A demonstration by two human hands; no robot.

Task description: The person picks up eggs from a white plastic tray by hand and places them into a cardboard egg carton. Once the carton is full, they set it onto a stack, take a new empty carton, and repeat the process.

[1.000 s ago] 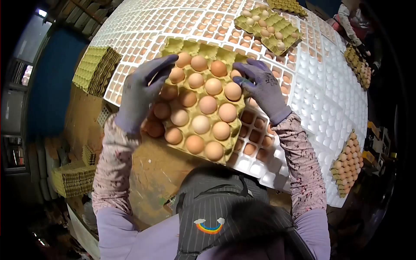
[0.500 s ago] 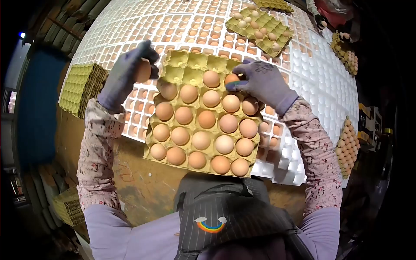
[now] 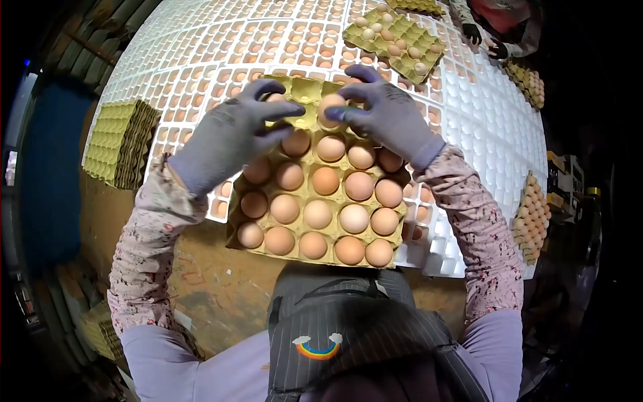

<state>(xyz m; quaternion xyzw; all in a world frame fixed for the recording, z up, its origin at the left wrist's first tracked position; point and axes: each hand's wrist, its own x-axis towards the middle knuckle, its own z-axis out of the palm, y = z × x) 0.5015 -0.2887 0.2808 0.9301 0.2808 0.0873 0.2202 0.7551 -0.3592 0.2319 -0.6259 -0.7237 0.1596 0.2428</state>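
Note:
A yellow-green pulp egg tray [image 3: 305, 90] holds several rows of brown eggs [image 3: 325, 181] in front of me. My left hand [image 3: 244, 124], in a grey-purple glove, is over the tray's far left part. Its fingers curve around an egg [image 3: 275, 99], partly hidden by them. Over the far right part, my right hand [image 3: 385, 110], gloved alike, has its thumb against a light brown egg [image 3: 331, 110]. Its other fingers reach past that egg on the far side. Part of another egg shows behind these fingers. The right hand covers some of the tray's cups.
White foam trays [image 3: 492, 127] cover the table, many with eggs. A stack of pulp trays [image 3: 120, 144] stands left. Another part-filled pulp tray [image 3: 395, 43] lies beyond; a full one [image 3: 532, 218] is at right. A person's dark-gloved hands [image 3: 485, 41] are far right.
My left hand has moved right with its egg, from beside the tray to above its far left cups. My right hand has shifted left and away from me, onto the light brown egg.

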